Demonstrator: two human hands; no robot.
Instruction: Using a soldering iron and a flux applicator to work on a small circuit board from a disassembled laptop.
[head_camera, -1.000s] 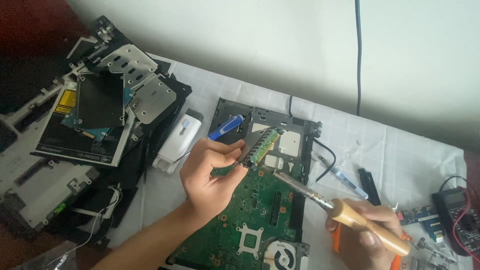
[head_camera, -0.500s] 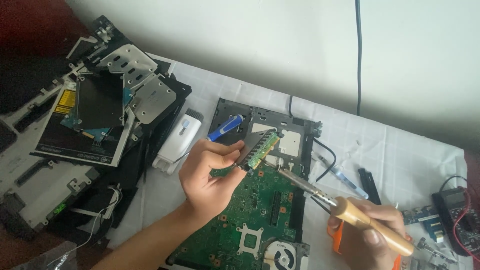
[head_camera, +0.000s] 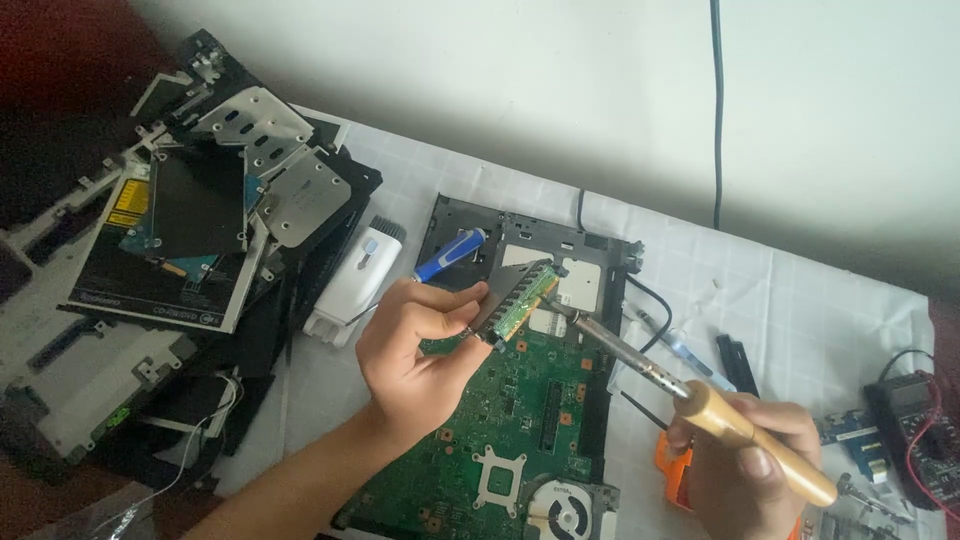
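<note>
Stack of dismantled laptop parts (head_camera: 190, 220) far left. Left hand (head_camera: 415, 350) pinches small memory module (head_camera: 515, 300), tilted above green motherboard (head_camera: 510, 420). Soldering iron (head_camera: 690, 395) tip touches module edge. Right hand (head_camera: 750, 465) grips iron's wooden handle. Multimeter (head_camera: 925, 435) far right.

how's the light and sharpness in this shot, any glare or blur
Head view: soft, even light; the wall casts a broad shadow along the white cloth; left hand, small green module and soldering iron are sharp; faint sheen on the metal drive brackets; dark upper-left corner.
</note>
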